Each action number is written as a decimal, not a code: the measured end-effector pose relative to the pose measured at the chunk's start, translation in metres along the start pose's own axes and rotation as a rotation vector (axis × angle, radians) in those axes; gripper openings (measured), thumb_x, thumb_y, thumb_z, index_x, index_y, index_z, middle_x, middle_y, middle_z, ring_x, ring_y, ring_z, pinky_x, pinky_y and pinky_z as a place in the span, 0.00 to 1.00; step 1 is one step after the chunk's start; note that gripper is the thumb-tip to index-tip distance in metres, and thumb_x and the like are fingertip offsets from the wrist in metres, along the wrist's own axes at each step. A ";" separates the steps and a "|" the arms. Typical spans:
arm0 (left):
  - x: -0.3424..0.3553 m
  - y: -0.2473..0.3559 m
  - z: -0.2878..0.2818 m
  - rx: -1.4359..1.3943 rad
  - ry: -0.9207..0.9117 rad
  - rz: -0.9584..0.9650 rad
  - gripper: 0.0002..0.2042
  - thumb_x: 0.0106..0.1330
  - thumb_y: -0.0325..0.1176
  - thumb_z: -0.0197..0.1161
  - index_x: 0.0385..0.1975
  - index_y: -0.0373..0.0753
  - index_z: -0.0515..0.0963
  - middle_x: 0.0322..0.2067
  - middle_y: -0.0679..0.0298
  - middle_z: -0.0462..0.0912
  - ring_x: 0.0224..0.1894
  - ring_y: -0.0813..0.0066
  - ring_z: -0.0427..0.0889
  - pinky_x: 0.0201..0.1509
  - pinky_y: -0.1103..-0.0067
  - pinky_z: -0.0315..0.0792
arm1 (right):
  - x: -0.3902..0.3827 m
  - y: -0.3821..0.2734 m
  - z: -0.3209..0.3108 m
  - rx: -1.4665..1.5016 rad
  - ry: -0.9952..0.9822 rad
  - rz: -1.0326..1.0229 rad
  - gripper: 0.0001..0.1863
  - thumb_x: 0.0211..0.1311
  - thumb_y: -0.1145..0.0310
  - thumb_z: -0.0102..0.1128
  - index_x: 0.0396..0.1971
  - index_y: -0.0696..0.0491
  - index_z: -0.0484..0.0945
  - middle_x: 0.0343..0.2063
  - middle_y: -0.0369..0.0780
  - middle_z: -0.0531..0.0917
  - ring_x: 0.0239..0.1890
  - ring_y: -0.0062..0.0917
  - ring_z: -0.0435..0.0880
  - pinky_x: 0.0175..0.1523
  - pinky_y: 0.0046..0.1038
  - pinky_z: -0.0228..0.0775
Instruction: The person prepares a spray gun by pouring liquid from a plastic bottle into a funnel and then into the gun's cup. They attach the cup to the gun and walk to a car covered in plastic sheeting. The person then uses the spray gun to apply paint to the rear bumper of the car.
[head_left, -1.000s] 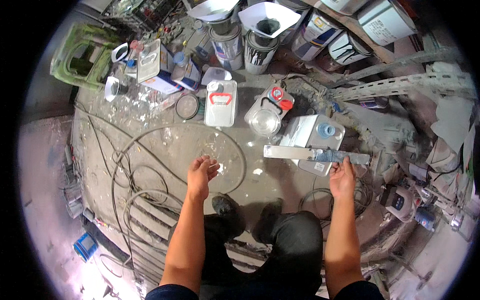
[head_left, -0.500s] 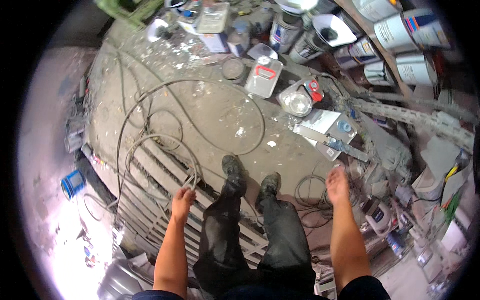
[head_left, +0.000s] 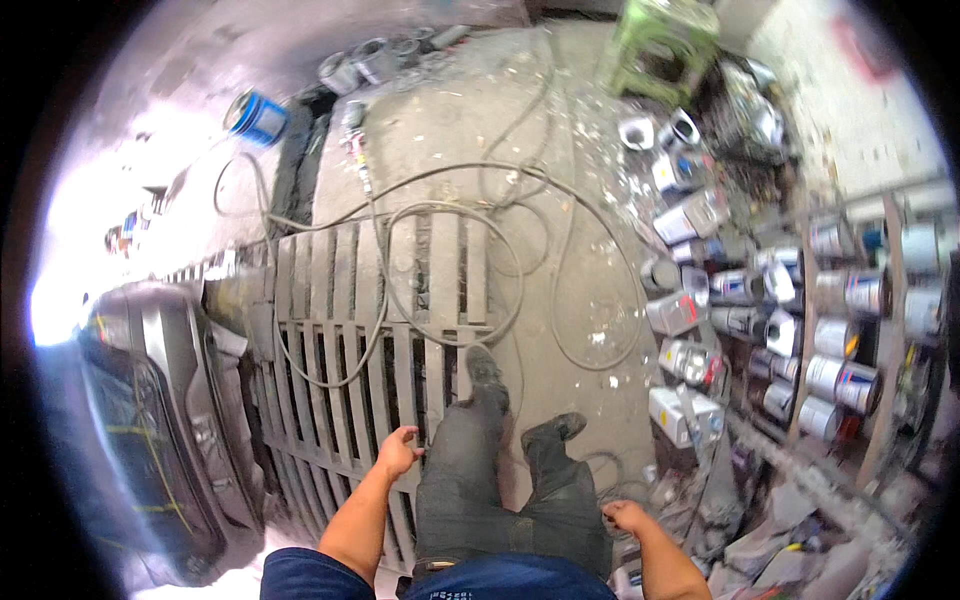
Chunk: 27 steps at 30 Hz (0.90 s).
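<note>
Concrete floor (head_left: 600, 280); white canister (head_left: 669, 414) lies ahead, right of both hands (head_left: 399, 453) (head_left: 627, 515).

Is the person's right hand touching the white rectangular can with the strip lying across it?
Apart. The head view shows floor plainly between the right hand and the white rectangular can.

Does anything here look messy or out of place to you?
Yes: the hose lies in loose, crossing loops over the slatted panel and floor, near a shoe, not neatly coiled. Pale splotches on the floor look spilled, though I can't tell what.
</note>
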<state>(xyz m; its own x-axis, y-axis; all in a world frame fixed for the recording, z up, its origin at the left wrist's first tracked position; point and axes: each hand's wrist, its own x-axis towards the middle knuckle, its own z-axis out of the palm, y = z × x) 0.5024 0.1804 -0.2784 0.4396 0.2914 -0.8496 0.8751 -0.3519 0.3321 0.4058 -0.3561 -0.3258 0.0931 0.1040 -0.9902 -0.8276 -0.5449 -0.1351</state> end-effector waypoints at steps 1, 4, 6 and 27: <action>0.000 -0.016 -0.010 -0.116 0.034 -0.010 0.18 0.59 0.14 0.48 0.50 0.33 0.69 0.49 0.53 0.73 0.44 0.64 0.79 0.40 0.76 0.75 | -0.008 -0.018 -0.008 -0.064 0.020 -0.005 0.12 0.60 0.62 0.56 0.33 0.55 0.80 0.25 0.34 0.78 0.26 0.20 0.74 0.30 0.24 0.67; -0.013 0.000 -0.047 -0.337 0.097 -0.116 0.13 0.60 0.17 0.52 0.45 0.34 0.72 0.39 0.58 0.76 0.43 0.63 0.79 0.38 0.77 0.76 | -0.019 -0.058 -0.019 -0.165 0.089 -0.005 0.10 0.59 0.62 0.56 0.31 0.54 0.78 0.22 0.34 0.76 0.23 0.19 0.73 0.28 0.23 0.66; -0.002 -0.002 -0.072 -0.388 0.096 -0.185 0.12 0.59 0.18 0.54 0.43 0.34 0.73 0.38 0.58 0.78 0.42 0.63 0.80 0.39 0.77 0.76 | -0.031 -0.114 -0.020 -0.035 0.123 0.039 0.10 0.59 0.63 0.55 0.34 0.54 0.77 0.23 0.34 0.76 0.24 0.19 0.73 0.29 0.23 0.66; 0.132 0.169 -0.383 -0.214 0.634 0.082 0.09 0.66 0.33 0.49 0.34 0.32 0.69 0.31 0.42 0.77 0.38 0.42 0.75 0.42 0.62 0.68 | -0.040 -0.577 0.032 -0.065 0.223 -0.169 0.15 0.59 0.67 0.55 0.46 0.55 0.75 0.30 0.36 0.80 0.29 0.23 0.77 0.32 0.25 0.70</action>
<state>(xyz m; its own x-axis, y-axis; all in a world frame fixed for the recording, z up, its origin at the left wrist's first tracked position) 0.7854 0.5000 -0.1780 0.4834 0.7596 -0.4352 0.8258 -0.2306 0.5147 0.8625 -0.0194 -0.2069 0.3522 0.0159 -0.9358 -0.7535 -0.5882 -0.2936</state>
